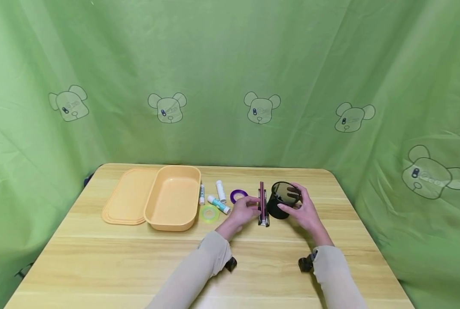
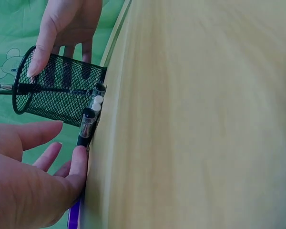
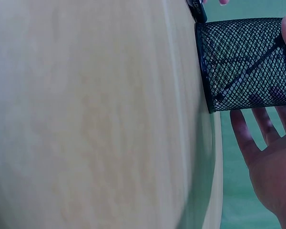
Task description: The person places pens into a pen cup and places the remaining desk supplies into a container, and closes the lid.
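Observation:
My right hand (image 1: 306, 213) holds a black mesh pen holder (image 1: 279, 210) that stands on the table, thumb at the rim and fingers along the far side. Inside the holder leans a black pen (image 2: 2, 88), its end poking past the rim. Just left of the holder lies a small row of pens (image 1: 262, 214), some black with clear parts, with dark red sticks (image 1: 262, 193) on top. My left hand (image 1: 244, 211) is beside this row, fingers loosely bent. In the left wrist view one fingertip touches the end of a black pen (image 2: 87, 125).
Left of the hands lie a purple tape roll (image 1: 234, 196), a green tape roll (image 1: 209, 213) and several glue sticks (image 1: 219, 204). Farther left stands an orange-yellow bin (image 1: 172, 226), beside its flat lid (image 1: 123, 201). A green curtain (image 1: 214, 141) surrounds the wooden table (image 1: 137, 266).

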`<state>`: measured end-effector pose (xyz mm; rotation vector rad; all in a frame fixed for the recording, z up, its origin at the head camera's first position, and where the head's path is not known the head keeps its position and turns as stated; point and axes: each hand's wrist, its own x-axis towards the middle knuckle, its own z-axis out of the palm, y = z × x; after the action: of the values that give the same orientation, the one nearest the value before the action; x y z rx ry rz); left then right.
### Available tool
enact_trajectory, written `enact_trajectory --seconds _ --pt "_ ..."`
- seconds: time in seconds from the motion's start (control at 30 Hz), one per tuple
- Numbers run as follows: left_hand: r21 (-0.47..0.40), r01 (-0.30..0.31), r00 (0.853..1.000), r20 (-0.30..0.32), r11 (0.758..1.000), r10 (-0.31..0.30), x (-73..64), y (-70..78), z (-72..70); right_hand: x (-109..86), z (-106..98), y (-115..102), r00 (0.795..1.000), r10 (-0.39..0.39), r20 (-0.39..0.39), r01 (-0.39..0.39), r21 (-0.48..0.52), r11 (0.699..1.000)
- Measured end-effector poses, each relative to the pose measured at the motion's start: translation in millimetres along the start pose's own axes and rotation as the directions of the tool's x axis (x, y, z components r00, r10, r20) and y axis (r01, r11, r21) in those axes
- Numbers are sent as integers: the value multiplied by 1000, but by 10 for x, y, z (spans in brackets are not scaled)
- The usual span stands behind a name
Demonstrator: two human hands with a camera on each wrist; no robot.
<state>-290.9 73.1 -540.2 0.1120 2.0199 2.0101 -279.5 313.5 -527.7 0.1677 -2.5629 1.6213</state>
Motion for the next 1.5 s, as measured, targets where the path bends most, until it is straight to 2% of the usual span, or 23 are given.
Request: enact_trajectory --seconds 0.17,0.3,0.53,0.83,1.07,1.27,1.37,1.5 --pt "-39 -4 1000 -26 999 3 34 -18 5 -19 12 -115 1000 15 2 -15 3 1000" --pt "-50 -15 1000 -12 999 14 39 -21 13 -70 7 -301 1000 14 15 -14 27 1000" --pt "57 -73 997 35 996 72 27 -30 47 -126 11 -419 1000 6 18 -7 22 1000" --pt "190 -106 994 24 976 103 114 -39 78 -116 9 -385 1000 11 19 -12 38 999" --pt "189 -68 997 -5 980 71 114 -11 57 -125 10 -386 1000 11 27 -12 44 999" --pt "198 -75 997 -14 977 79 127 -8 41 -107 -3 -390 1000 11 27 -12 54 998" --pt "175 -82 996 -5 981 84 126 2 38 -77 -6 -323 1000 11 23 -12 69 998" --pt "124 -64 998 -7 990 66 102 25 28 -23 -3 -128 1000 4 12 -5 58 998"
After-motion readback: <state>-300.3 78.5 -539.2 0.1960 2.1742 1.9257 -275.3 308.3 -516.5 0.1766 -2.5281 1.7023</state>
